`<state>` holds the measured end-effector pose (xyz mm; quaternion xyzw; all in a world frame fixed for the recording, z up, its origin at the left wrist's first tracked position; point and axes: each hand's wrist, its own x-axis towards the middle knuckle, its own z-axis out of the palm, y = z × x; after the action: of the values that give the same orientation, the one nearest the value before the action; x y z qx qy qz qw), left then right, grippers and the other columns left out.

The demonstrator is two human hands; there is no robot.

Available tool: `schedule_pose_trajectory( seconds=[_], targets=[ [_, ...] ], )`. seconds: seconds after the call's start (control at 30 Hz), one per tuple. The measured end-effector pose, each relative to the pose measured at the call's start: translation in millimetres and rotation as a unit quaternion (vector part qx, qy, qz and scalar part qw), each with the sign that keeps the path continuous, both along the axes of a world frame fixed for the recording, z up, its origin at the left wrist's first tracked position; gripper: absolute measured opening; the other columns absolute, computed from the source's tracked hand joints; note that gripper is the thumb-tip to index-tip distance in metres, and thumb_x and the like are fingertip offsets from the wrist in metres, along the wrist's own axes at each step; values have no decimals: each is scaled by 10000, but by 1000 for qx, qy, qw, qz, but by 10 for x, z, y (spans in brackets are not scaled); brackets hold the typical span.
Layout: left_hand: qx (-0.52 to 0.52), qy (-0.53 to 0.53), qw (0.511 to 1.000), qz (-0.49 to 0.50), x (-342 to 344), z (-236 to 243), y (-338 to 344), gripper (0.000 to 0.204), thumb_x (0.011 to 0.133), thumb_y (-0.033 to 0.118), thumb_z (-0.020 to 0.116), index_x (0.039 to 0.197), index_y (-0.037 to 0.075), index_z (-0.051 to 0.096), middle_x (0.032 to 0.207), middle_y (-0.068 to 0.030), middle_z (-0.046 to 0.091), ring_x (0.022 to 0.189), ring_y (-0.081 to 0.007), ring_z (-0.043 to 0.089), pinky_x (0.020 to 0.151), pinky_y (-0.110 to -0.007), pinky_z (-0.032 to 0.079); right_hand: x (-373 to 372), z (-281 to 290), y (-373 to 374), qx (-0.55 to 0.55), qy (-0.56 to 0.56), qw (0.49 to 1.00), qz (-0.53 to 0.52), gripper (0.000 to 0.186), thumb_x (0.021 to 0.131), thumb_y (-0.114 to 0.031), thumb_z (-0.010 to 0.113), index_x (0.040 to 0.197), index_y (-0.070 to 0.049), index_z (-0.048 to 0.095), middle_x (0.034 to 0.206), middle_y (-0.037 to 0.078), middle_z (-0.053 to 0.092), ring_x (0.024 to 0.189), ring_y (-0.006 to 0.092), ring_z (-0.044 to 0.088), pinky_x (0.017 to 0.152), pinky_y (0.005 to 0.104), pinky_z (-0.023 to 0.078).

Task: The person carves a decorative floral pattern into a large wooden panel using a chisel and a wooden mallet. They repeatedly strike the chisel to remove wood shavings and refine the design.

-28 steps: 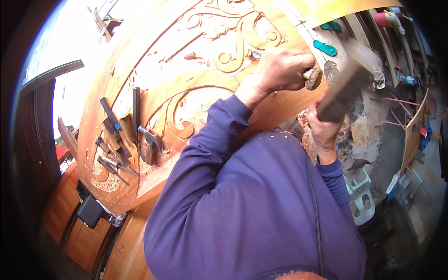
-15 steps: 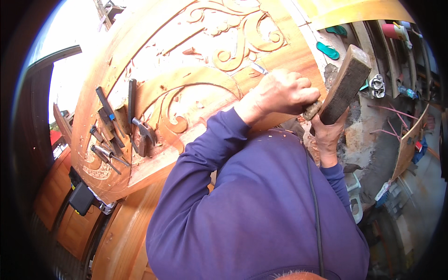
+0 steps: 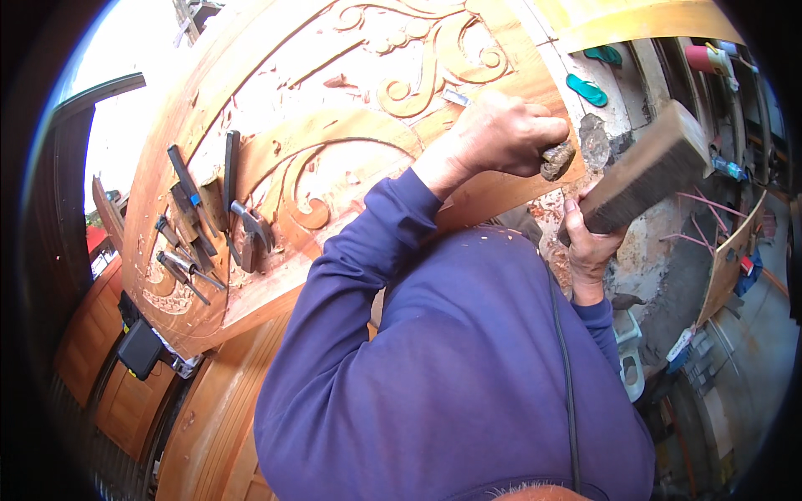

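Note:
My left hand (image 3: 505, 138) is closed around a chisel (image 3: 557, 160); its worn handle end sticks out of my fist to the right. The chisel's metal blade shows past my knuckles, low over the carved wooden panel (image 3: 326, 138). My right hand (image 3: 591, 250) grips a thick wooden block (image 3: 647, 171), used like a mallet, which tilts up to the right, apart from the chisel handle. Scrolls and leaf curves stand out in relief on the panel, with wood chips scattered among them. My fingers partly hide the chisel's shaft.
Several chisels (image 3: 188, 188) and a hammer (image 3: 249, 224) lie on the panel's left part. A black device (image 3: 139, 349) sits by its lower left edge. On the ground to the right are green flip-flops (image 3: 586, 89), a pale green plastic stool (image 3: 628, 355) and a board (image 3: 729, 260).
The wooden block has swung to the right, away from the chisel handle, and is blurred. My left hand with the chisel has shifted slightly left and up.

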<state>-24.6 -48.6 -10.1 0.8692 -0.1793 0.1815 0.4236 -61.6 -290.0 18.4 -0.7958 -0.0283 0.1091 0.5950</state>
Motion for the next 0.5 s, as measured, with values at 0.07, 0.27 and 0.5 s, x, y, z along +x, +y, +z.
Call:
schedule_pose_trajectory(
  seconds=[0.07, 0.27, 0.5],
  targets=[
    [-18, 6, 1000, -14, 18, -26, 18, 277, 588, 29, 700, 835, 139, 642, 671, -57, 573, 621, -263, 629, 530, -376, 504, -22, -74, -23, -24, -24, 999, 29, 715, 793, -8, 772, 1378, -35, 362, 987, 75, 612, 828, 173, 640, 758, 328, 549],
    [-59, -13, 998, 3, 43, -39, 70, 229, 591, 95, 695, 767, 149, 559, 678, -42, 586, 611, -279, 645, 492, -395, 481, 54, -248, 45, -137, -158, 972, 107, 822, 764, -62, 802, 1439, -38, 335, 1074, 180, 643, 885, 283, 706, 775, 404, 565],
    [25, -118, 978, 170, -272, 180, 243, 218, 736, 138, 800, 712, 158, 584, 594, -8, 462, 498, -190, 506, 447, -329, 410, 235, -120, 187, -138, -178, 966, 126, 795, 765, -84, 806, 1434, -29, 379, 1094, 180, 673, 928, 282, 728, 787, 392, 572]
  ],
)
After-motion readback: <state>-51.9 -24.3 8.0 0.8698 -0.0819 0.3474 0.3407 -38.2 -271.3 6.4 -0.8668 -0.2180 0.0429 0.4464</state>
